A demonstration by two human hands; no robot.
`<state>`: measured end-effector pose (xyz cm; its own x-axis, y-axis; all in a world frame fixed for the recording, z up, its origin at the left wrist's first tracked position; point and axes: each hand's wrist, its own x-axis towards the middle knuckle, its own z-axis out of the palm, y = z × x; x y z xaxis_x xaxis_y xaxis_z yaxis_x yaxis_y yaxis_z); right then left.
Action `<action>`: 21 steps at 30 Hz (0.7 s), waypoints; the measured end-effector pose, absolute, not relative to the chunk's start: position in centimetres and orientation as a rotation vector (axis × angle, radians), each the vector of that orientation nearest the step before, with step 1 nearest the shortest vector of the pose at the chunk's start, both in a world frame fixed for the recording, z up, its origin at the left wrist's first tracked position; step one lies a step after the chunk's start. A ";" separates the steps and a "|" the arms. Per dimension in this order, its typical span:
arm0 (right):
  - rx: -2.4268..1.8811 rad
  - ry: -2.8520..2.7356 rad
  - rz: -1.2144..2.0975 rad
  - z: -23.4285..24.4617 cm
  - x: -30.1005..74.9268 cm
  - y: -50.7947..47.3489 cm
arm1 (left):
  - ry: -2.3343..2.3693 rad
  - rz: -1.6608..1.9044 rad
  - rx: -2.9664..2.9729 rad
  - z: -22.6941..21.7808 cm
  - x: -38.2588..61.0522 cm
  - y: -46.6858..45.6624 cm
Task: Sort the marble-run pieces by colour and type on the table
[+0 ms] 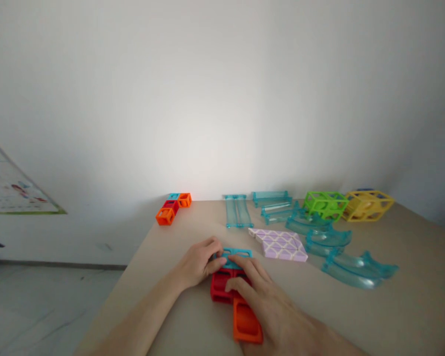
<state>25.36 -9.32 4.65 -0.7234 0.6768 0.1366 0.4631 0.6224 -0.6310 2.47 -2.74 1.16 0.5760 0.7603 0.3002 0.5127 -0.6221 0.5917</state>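
On the table before me sits a joined group of hollow toy blocks. Light-blue blocks (241,253) form its far end, red blocks (221,289) the middle, and one orange block (246,320) sticks out at the near right. My left hand (202,262) is closed on the left side of the light-blue blocks, thumb and fingers bent against them. From the right, my right hand (265,291) curls over the group. Its thumb lies on the red blocks and a finger reaches the light-blue ones. My right fingers hide part of the red and light-blue blocks.
Farther left is another row of small blocks (165,216). Behind my hands lie a purple patterned piece (284,245) and clear blue straight tracks (238,211). Curved blue tracks (358,269) spread to the right. Green (325,205) and yellow frames (369,206) stand near the wall.
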 end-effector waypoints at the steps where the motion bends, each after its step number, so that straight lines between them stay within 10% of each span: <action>1: -0.916 -2.488 0.823 4.6 25.3 -9.3 | 1.039 0.754 2.385 1.0 2.6 -2.6; 21: -0.969 -2.478 0.782 4.9 25.5 -9.7 | 2.358 0.856 2.112 0.1 -1.9 2.2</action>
<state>25.50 -9.68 4.88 -0.6971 0.7049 0.1312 0.5019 0.6104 -0.6128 -1.92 2.22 0.08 -0.1651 0.8859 0.4335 0.9576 0.0388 0.2855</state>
